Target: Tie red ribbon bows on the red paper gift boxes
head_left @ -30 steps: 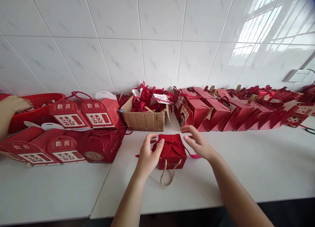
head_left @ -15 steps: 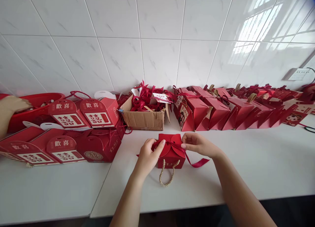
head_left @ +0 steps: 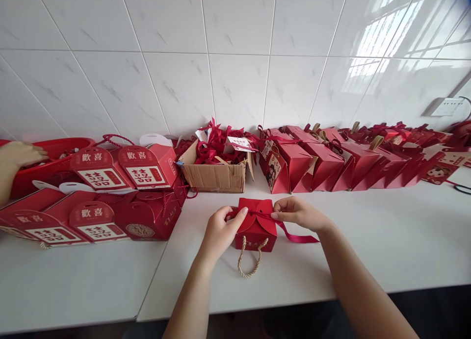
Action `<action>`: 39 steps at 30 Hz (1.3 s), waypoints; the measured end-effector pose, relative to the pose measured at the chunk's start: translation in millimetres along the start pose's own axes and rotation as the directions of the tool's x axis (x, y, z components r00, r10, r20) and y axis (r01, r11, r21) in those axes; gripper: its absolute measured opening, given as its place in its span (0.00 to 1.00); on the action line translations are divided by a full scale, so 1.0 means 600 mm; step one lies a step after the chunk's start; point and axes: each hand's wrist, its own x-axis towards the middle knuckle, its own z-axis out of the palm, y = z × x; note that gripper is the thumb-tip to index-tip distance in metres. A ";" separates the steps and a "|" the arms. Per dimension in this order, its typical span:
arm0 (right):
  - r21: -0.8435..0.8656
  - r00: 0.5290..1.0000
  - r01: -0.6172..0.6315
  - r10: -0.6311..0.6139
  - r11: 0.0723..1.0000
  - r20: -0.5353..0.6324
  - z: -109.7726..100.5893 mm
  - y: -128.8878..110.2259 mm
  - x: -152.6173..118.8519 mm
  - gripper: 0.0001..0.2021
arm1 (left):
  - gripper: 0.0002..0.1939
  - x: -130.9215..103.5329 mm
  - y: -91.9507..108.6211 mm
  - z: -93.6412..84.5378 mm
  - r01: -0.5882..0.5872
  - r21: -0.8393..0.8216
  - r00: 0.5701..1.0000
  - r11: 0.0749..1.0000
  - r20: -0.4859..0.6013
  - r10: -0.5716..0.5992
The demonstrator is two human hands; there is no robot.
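A small red gift box (head_left: 257, 231) stands upright on the white table, its curved top flaps folded together. A dark red ribbon (head_left: 300, 238) crosses over the top, its loose tail trailing to the right. My left hand (head_left: 223, 228) is at the box's left side, thumb on the top, fingers closed on the ribbon there. My right hand (head_left: 296, 213) pinches the ribbon between thumb and forefinger at the box's right edge. A beige rope handle (head_left: 250, 268) hangs from the front face and lies on the table.
Behind the box, a cardboard carton (head_left: 213, 177) holds tangled red ribbons. Red boxes (head_left: 324, 167) line the back right; others with white labels (head_left: 99, 179) are stacked left. Another person's hand (head_left: 25, 155) reaches over a red basin (head_left: 62, 145). A socket strip (head_left: 445, 107) is on the wall.
The loose ribbon tail has shifted right and lies straighter. Both hands stay nearly in place at the box. The view has tilted slightly.
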 end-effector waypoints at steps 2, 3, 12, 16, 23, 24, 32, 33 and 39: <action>0.022 1.000 0.001 -0.001 1.000 -0.001 -0.002 0.000 0.000 0.19 | 0.22 -0.001 0.003 -0.002 -0.005 0.014 1.000 1.000 -0.012 0.005; 0.036 1.000 0.001 -0.001 0.999 0.002 -0.003 0.001 0.000 0.18 | 0.22 -0.001 0.004 -0.003 -0.009 0.027 1.000 1.000 -0.017 0.009; 0.117 0.999 0.018 -0.024 0.993 0.046 -0.010 0.002 -0.003 0.14 | 0.22 -0.001 0.003 -0.007 -0.035 0.036 0.999 0.999 -0.004 0.036; 0.249 0.994 -0.023 -0.005 0.968 0.110 -0.009 0.001 -0.007 0.13 | 0.18 0.002 0.000 -0.004 -0.044 0.057 0.996 0.997 -0.076 0.048; 0.376 0.977 0.211 -0.210 0.902 -0.043 -0.007 0.003 -0.012 0.11 | 0.13 -0.002 -0.002 0.015 -0.187 0.270 0.950 0.944 -0.193 0.244; 0.371 0.970 0.245 -0.224 0.896 -0.098 -0.004 0.002 -0.011 0.11 | 0.13 -0.004 -0.001 0.019 -0.199 0.308 0.936 0.930 -0.220 0.273; 0.333 0.893 0.420 -0.319 0.844 -0.318 0.012 -0.009 -0.009 0.10 | 0.06 -0.010 0.005 0.031 -0.299 0.403 0.868 0.865 -0.262 0.422; 0.322 0.890 0.422 -0.320 0.848 -0.325 0.013 -0.009 -0.009 0.10 | 0.05 -0.009 0.008 0.029 -0.325 0.418 0.856 0.848 -0.250 0.452; 0.283 0.898 0.411 -0.330 0.867 -0.291 0.020 -0.011 -0.006 0.12 | 0.09 0.000 0.051 0.027 -0.292 0.211 0.924 0.933 -0.189 0.332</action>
